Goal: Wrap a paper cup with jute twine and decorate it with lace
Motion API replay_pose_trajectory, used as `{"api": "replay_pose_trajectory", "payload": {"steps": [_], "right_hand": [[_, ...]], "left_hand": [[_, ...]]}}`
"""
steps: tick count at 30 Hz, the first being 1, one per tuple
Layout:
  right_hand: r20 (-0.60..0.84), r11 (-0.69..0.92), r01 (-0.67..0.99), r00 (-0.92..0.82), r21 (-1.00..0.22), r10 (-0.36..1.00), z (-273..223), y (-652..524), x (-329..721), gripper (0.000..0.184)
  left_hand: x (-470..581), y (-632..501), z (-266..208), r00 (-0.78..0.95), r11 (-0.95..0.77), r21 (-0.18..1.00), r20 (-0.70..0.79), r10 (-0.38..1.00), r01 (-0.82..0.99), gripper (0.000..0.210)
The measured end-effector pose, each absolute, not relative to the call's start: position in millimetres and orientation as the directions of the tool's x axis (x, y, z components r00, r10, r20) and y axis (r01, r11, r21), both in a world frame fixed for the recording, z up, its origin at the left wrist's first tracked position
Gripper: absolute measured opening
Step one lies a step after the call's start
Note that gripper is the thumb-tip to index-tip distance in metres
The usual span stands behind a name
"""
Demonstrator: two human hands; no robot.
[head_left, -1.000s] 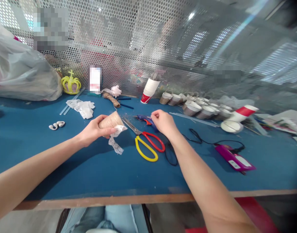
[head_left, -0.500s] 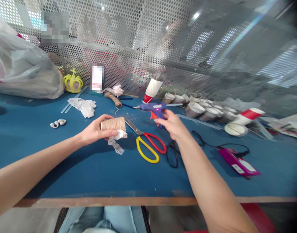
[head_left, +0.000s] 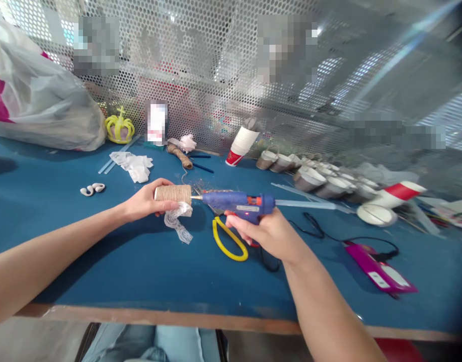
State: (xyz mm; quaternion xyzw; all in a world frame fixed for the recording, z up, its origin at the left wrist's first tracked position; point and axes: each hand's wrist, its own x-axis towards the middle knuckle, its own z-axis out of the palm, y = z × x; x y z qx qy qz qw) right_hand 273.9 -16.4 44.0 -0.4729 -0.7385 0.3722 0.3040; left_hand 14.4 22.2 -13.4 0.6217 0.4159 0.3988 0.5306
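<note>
My left hand is closed round a paper cup wrapped in twine, lying sideways. A strip of white lace hangs from the cup under my fingers. My right hand grips a blue hot glue gun, whose nozzle points left at the cup's right end; whether it touches cannot be made out. A clear glue stick sticks out behind the gun. Beneath the gun lie scissors with a yellow handle loop showing; the rest is mostly covered.
Behind stand a yellow crown, a twine bundle, stacked paper cups and several wrapped cups. White lace lies left. A purple power bank with a black cable sits right. A perforated metal screen borders the table.
My right hand has brought the glue gun down, level and close to the cup, over the scissors. My left hand still holds the cup in nearly the same place.
</note>
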Motion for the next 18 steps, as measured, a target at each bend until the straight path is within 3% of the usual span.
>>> {"api": "replay_pose_trajectory", "payload": {"steps": [18], "right_hand": [[0.083, 0.276, 0.577, -0.338, -0.769, 0.937, 40.2, -17.6, 272.9, 0.018]], "left_hand": [[14.6, 21.7, -10.8, 0.309, -0.099, 0.991, 0.065, 0.949, 0.095, 0.051]]}}
